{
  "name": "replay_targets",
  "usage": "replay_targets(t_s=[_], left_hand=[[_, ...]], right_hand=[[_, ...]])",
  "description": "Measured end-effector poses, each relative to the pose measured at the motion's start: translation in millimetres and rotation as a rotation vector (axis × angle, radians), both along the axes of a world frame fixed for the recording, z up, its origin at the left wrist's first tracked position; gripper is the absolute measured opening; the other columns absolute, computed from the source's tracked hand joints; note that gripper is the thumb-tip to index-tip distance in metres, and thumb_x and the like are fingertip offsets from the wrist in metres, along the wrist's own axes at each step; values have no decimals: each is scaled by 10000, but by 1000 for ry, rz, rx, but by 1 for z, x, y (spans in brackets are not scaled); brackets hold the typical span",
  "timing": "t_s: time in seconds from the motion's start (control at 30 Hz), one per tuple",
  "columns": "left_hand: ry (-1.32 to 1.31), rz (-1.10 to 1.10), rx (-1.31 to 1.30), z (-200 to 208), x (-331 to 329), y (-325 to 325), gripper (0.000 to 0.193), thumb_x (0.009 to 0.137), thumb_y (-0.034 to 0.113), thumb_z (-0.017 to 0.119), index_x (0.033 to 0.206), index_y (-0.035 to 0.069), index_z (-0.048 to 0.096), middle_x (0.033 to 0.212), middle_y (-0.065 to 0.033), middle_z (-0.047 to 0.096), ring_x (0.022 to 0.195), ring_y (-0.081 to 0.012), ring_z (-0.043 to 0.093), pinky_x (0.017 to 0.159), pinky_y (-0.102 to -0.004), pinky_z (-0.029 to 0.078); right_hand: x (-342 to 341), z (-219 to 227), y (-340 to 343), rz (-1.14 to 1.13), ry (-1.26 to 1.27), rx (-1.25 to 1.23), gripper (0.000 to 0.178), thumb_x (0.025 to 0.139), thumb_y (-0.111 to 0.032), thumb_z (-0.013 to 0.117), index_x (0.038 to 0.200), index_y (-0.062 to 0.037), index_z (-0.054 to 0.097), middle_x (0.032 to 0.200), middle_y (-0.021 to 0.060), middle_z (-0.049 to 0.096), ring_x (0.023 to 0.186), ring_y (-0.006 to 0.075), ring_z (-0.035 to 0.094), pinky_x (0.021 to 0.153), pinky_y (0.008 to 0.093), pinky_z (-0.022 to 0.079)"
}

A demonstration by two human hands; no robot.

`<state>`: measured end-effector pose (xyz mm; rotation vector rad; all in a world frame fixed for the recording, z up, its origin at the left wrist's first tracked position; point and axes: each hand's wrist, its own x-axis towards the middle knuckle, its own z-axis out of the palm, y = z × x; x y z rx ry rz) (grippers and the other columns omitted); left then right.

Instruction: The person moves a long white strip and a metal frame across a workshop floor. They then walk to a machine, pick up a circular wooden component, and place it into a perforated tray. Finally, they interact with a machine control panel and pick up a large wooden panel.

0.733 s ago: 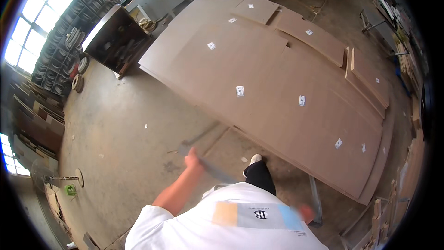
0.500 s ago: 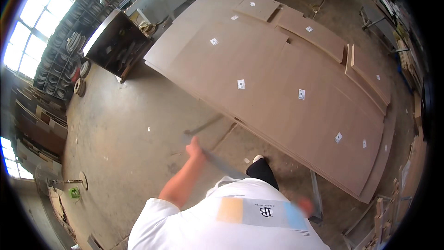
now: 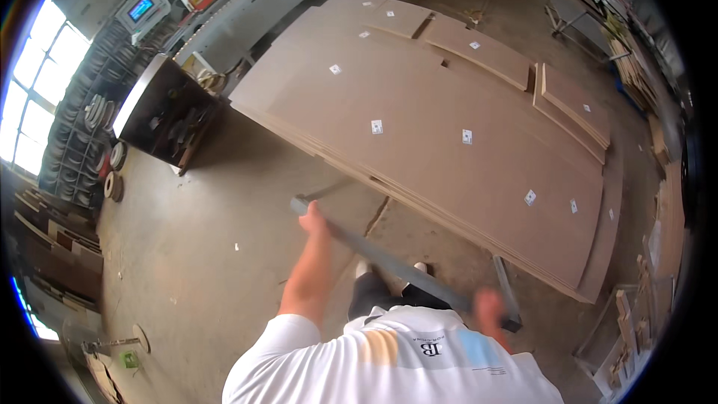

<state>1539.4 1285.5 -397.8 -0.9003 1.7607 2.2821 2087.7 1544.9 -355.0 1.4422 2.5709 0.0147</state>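
Hands hold one long grey strip (image 3: 389,262), thin and flat, which runs across the lower middle of the view from ten o'clock down to four o'clock. The left hand (image 3: 314,218) is closed around the strip near its upper end, just below the tip, and the bare forearm goes down from it to the white sleeve. The right hand (image 3: 490,307) is at the lower part of the strip, near five o'clock; it is blurred, so I cannot tell if its fingers are closed around the strip or only touch it. The strip is in the air above the concrete floor (image 3: 202,254), in front of the person's body, and a dark shoe with white sole (image 3: 389,284) shows under it.

At twelve to three o'clock from the hands lies a wide stack of brown boards (image 3: 449,150), low on the floor, with small white labels on the top sheet. Smaller brown panels (image 3: 572,101) lie on its far side, toward one o'clock. The lower end of the strip is near the close corner of this stack, but if they touch I cannot tell. At ten o'clock stands a dark cabinet (image 3: 161,116) with tools inside, well apart from the hands. Behind it, toward eleven o'clock, is a machine with a small screen (image 3: 140,9). Bright windows (image 3: 30,82) are at nine o'clock.
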Motion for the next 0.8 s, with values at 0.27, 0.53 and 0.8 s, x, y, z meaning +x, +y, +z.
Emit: replay_targets(t_s=[0.27, 0.53, 0.8], left_hand=[[116, -33, 0, -42, -26, 0, 351, 768, 271, 813, 971, 27, 663, 873, -33, 624, 777, -185, 572, 744, -406, 495], [0, -183, -76, -59, -52, -26, 408, 834, 339, 819, 948, -31, 689, 953, -107, 694, 836, -268, 639, 778, -485, 553], [-40, -489, 112, -68, 23, -55, 561, 935, 415, 719, 1321, 38, 566, 1336, -161, 589, 1178, -366, 622, 938, -591, 542]], right_hand=[[-5, -58, -37, -185, 99, -14, 296, 965, -308, 545, 910, -126, 771, 949, 137, 743, 871, 358, 715, 743, 506, 570], [-47, 51, -89, -423, 101, -402, 342, 930, -392, 588, 991, -106, 765, 1050, 156, 746, 1009, 383, 701, 858, 534, 543], [53, -31, -99, -178, 454, -201, 430, 841, -569, 647, 902, -150, 722, 870, 130, 731, 855, 366, 707, 709, 520, 534]])
